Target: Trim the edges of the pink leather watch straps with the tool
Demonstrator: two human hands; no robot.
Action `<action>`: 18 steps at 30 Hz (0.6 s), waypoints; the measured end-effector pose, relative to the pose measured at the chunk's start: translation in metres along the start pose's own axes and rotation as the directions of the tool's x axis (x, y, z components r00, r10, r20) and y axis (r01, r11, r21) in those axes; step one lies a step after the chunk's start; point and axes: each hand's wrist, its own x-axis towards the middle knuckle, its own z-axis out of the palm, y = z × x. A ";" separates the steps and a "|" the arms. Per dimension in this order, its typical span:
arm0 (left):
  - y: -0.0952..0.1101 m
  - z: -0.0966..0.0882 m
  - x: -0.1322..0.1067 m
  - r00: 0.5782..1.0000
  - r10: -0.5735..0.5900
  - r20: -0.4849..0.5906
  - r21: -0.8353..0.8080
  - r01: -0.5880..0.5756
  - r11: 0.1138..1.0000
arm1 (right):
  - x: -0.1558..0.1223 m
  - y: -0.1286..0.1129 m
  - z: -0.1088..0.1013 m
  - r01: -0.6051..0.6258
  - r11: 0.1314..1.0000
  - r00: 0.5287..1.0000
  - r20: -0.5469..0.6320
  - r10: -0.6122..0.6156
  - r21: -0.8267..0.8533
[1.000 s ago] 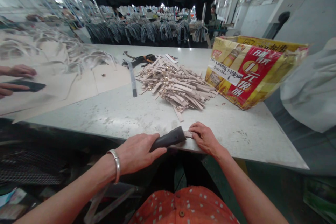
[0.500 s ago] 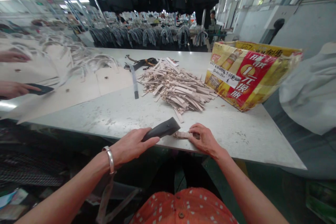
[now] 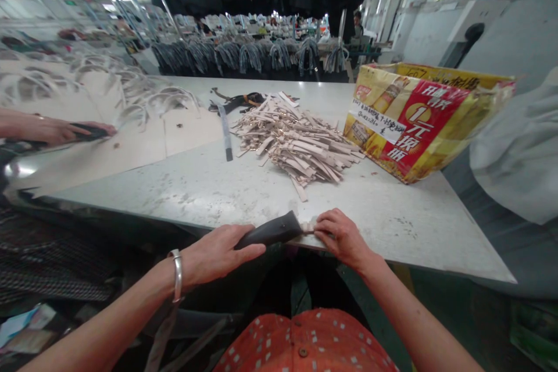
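Note:
My left hand (image 3: 225,249) is wrapped round a dark grey hand tool (image 3: 274,229) that widens to a blunt end; its exact kind I cannot make out. That end lies over part of a short beige strap (image 3: 308,227) at the table's front edge. From the right, my right hand (image 3: 342,238) pinches the strap between thumb and fingers, and part of it is hidden by the tool. Beyond both hands lies a heap of similar beige straps (image 3: 300,145) with small gold-coloured metal fittings.
A yellow and red cardboard box (image 3: 418,122) stands on the white table (image 3: 183,186) at the right. Large beige pieces with handles (image 3: 170,128) cover the left side, where a co-worker's hand (image 3: 56,129) holds a dark tool. Black straps (image 3: 242,102) lie behind the heap.
The dark grey tool has come down and its end now covers part of the strap. My right hand stays pinched on the strap. The co-worker's hand has moved right.

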 end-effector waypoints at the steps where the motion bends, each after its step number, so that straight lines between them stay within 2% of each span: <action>1: -0.001 0.001 0.000 1.000 -0.009 0.020 -0.012 0.009 1.000 | 0.000 0.000 0.000 -0.008 0.999 1.000 0.001 0.008 0.037; 6: -0.001 0.002 0.007 0.997 -0.015 0.073 -0.044 0.018 0.999 | 0.004 0.000 -0.002 -0.085 0.991 0.996 0.045 0.081 0.099; 12: 0.014 0.003 0.020 0.998 0.033 0.052 -0.050 -0.031 0.998 | 0.005 0.003 -0.003 -0.127 0.987 0.990 0.071 0.120 0.096; 18: -0.003 -0.010 0.015 0.997 -0.018 0.070 -0.035 0.021 0.999 | 0.005 0.005 -0.003 -0.150 0.982 0.986 0.092 0.140 0.113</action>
